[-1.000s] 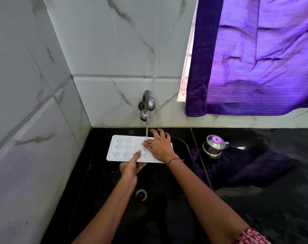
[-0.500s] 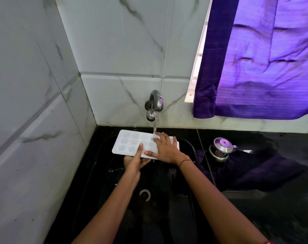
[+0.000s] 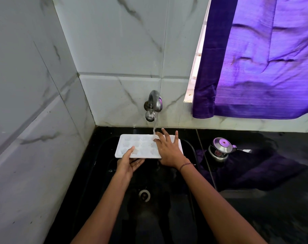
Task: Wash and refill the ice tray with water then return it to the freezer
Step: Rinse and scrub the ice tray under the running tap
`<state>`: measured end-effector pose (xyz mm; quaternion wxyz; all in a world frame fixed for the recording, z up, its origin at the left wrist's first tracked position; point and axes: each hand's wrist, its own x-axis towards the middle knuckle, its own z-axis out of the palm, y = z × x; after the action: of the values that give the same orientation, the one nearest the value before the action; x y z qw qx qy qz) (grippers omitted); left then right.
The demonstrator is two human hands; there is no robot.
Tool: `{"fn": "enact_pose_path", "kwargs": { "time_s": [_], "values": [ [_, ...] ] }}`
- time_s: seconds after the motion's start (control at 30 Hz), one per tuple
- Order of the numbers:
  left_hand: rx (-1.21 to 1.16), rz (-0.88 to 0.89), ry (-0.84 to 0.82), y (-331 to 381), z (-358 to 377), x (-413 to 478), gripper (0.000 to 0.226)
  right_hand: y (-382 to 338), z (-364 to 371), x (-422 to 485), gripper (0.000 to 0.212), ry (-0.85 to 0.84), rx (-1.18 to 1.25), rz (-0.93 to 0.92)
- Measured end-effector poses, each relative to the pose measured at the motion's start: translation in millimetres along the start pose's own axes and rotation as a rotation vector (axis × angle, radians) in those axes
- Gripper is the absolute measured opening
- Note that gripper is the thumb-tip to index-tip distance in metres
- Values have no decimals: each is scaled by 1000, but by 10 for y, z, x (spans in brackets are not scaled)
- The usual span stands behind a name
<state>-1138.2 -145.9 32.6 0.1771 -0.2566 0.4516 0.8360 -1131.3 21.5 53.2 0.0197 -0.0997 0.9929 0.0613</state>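
While water is running from the tap (image 3: pixel 154 105), we are holding the ice tray (image 3: pixel 140 147) over the sink (image 3: pixel 96 173). Our left hand (image 3: pixel 127 163) is grasping its near edge, thumb on top. Our right hand (image 3: pixel 168 150) is lying flat on it, fingers (image 3: pixel 165 135) spread beside the stream.

You see white marble wall tiles (image 3: pixel 114 50) meeting in a corner. A purple curtain (image 3: pixel 264 59) hangs over a bright window (image 3: pixel 196 67) on your right. The shiny counter (image 3: pixel 281 199) is black.
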Motion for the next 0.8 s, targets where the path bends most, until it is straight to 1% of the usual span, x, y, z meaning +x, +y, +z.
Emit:
{"fn": "enact_pose_path", "kwargs": {
  "time_s": [0.07, 0.13, 0.23, 0.33, 0.47, 0.5, 0.63, 0.67, 0.73, 0.8],
  "values": [
    [-23, 54, 12, 4, -7, 6, 36, -1, 9, -3, 73, 47, 3, -3],
    [-48, 95, 32, 21, -1, 11, 34, 12, 17, -14, 70, 104, 40, 1],
    [-81, 148, 56, 55, 18, 45, 37, 42, 39, -28, 73, 156, 105, 16],
    [-107, 160, 69, 61, 59, 81, 41, 46, 49, -10, 77, 151, 151, 48],
    [-124, 185, 51, 74, 122, 113, 39, 71, 24, 35, 73, 133, 180, 80],
    [-118, 196, 39, 72, 131, 116, 37, 85, 18, 51, 76, 139, 190, 93],
    [-102, 214, 0, 34, 161, 107, 37, 49, 26, 122, 108, 195, 209, 111],
    [-114, 214, -2, 28, 164, 114, 39, 38, 31, 131, 111, 197, 208, 109],
    [-116, 218, 7, 27, 167, 130, 39, 38, 27, 129, 108, 188, 204, 112],
    [-96, 216, 13, 15, 169, 150, 37, 47, 23, 130, 99, 173, 185, 127]
  ]
}}
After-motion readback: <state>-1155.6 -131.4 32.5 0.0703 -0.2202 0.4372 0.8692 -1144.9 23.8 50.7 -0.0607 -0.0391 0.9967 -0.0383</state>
